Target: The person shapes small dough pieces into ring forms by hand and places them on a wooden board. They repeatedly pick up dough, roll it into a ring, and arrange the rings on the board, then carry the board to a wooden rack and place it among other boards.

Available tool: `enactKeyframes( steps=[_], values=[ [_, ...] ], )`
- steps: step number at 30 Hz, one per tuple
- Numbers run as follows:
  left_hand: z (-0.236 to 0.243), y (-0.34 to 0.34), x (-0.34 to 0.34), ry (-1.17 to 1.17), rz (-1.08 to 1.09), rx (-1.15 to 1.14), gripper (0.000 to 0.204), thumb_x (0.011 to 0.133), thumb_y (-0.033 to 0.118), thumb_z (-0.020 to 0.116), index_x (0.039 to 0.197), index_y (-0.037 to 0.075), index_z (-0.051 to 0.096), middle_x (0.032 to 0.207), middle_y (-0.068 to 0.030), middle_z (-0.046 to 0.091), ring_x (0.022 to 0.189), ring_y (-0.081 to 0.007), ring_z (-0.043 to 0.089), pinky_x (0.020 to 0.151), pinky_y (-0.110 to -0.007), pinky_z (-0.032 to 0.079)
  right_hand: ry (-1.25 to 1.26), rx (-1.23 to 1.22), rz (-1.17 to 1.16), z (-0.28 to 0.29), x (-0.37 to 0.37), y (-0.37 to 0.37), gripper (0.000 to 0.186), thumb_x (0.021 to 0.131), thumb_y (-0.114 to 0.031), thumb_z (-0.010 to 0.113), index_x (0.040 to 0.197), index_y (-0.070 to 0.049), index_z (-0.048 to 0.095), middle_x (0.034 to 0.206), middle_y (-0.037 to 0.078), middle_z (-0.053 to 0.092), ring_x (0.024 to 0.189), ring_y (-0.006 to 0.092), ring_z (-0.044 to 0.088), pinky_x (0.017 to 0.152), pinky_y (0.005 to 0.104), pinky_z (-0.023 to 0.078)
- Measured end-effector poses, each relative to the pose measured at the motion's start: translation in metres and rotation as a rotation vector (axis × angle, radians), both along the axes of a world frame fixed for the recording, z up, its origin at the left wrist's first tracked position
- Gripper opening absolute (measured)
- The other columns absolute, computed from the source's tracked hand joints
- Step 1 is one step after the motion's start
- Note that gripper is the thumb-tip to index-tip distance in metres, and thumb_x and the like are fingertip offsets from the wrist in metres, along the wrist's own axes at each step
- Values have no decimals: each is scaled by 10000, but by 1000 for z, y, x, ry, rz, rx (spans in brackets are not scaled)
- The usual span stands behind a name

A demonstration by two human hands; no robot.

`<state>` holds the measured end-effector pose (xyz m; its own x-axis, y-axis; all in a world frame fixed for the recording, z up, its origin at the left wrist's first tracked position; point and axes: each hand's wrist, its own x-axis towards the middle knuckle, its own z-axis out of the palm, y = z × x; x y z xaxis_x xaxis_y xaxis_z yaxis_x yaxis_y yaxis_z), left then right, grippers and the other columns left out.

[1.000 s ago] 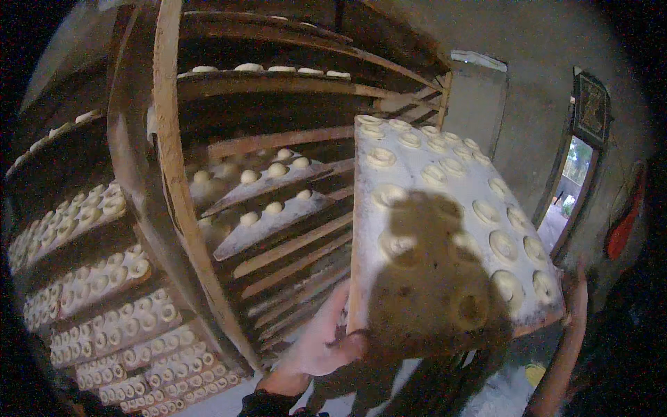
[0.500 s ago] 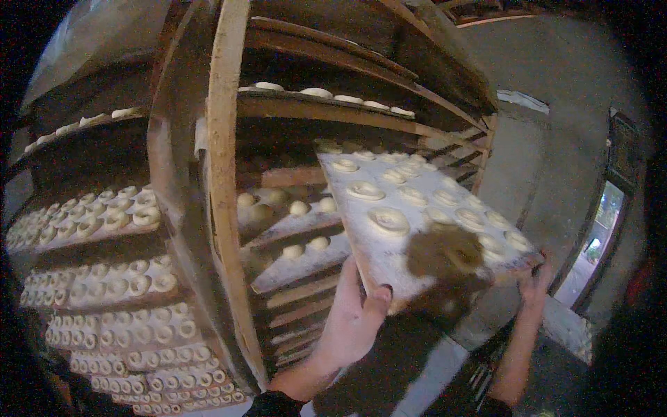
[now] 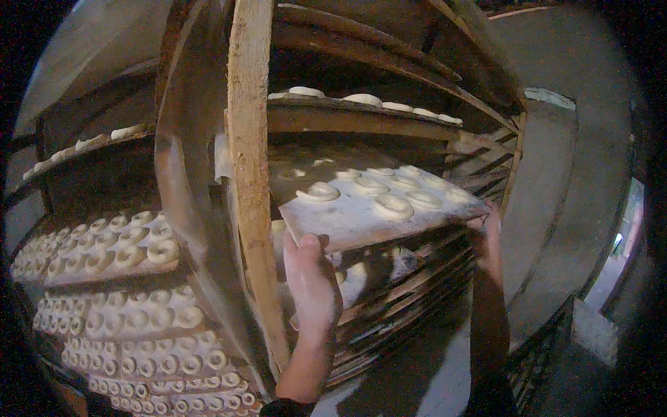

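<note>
Both my hands hold a flour-dusted wooden board point(image 3: 333, 222) that carries several ring-shaped pieces of dough point(image 3: 394, 206). My left hand point(image 3: 313, 278) is closed on its near left corner, thumb on top and fingers underneath. At the near right corner my right hand point(image 3: 490, 233) grips the edge, its fingers partly hidden. The board's far part lies inside a wooden rack point(image 3: 250, 139), between a shelf above and other boards below. Shadow dims the dough at its far left.
A rough upright post stands just left of the board. Above it, a shelf point(image 3: 361, 115) bears dough pieces point(image 3: 363, 99). Further left, stacked boards of dough rings point(image 3: 128, 257) fill another rack behind a plastic sheet point(image 3: 184, 181). A grey wall point(image 3: 549, 160) is on the right.
The board has moved forward into the rack and now sits flatter, with both hands still on it. The view has shifted, so the rack appears further right.
</note>
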<state>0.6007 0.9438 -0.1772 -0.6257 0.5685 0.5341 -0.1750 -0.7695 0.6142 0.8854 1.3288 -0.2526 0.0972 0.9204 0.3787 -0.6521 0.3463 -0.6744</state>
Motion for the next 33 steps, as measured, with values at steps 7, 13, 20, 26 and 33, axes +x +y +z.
enactKeyframes(
  steps=[7,13,20,26,33],
  values=[
    [12,26,-3,-161,5,197,499,949,468,515,1217,48,489,1056,-55,549,965,-212,560,873,-352,468,-203,63,-207,22,-40,49,381,943,-370,478,875,-8,575,738,82,555,692,238,577,640,403,495],
    [9,41,0,-261,-75,211,340,963,271,559,1174,14,486,1096,-108,560,1000,-210,557,898,-361,446,-196,152,49,48,-76,20,470,914,-477,547,853,-11,544,669,77,518,514,189,554,506,352,530],
    [-130,5,0,378,54,-246,104,920,96,562,942,43,475,858,-79,511,724,-208,570,638,-344,503,-582,70,-269,-9,-97,-48,480,887,-478,561,971,-5,558,695,96,564,580,194,602,504,348,528],
    [-263,7,-27,-6,-377,-574,329,885,216,593,1160,76,479,977,-155,593,858,-308,617,713,-435,503,-326,-186,-133,-103,-146,-131,438,870,-439,579,999,-21,564,743,98,583,638,198,607,549,348,522],
    [-229,27,-6,-414,-391,-171,508,838,395,616,1236,113,476,1264,-124,494,1154,-309,505,933,-494,446,-138,-220,-27,-100,-159,-134,399,851,-394,601,1032,-39,570,800,102,605,707,203,613,602,349,515]
  ],
)
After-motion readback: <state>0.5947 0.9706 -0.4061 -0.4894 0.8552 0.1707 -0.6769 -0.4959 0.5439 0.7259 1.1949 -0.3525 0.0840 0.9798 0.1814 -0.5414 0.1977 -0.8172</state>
